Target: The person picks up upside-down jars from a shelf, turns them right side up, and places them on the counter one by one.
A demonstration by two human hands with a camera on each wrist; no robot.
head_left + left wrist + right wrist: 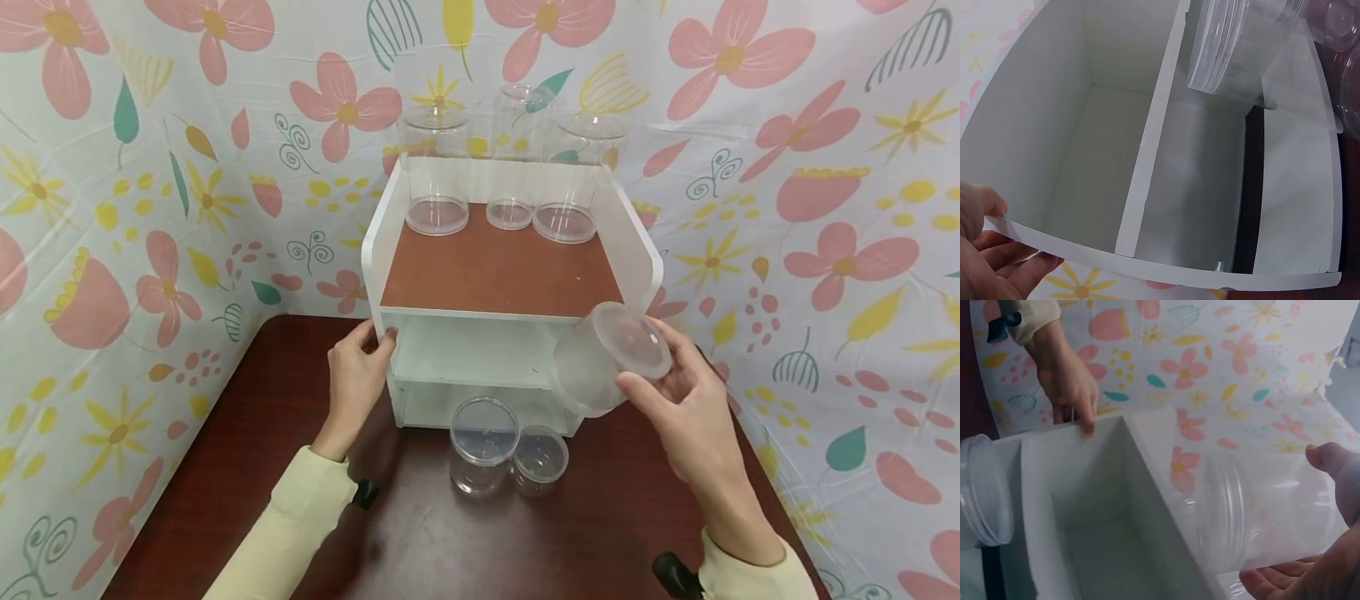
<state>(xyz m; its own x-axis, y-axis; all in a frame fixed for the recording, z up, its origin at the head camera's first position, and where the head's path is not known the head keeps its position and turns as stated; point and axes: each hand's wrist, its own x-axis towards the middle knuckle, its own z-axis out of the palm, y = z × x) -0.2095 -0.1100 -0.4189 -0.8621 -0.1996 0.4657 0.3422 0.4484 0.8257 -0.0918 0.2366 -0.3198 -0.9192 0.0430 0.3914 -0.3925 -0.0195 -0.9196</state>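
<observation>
My right hand (686, 408) grips a clear plastic jar (585, 367), tilted in front of the right side of a small white shelf unit (487, 346). In the right wrist view, the jar's ridged end (1225, 512) points toward the shelf, with my thumb and fingers around the other end. On the opposite side, my left hand (356, 379) holds the unit's left side panel, its thumb on the front edge and its fingers behind. A taller clear jar (483, 450) and a shorter one (540, 458) stand side by side on the table before the unit.
Three clear jars stand on the unit's brown top shelf: a wide one (437, 183) at left, a narrow one (512, 167) and another wide one (570, 187) at right. The dark wood table (420, 542) backs onto a flowered cloth (225, 150).
</observation>
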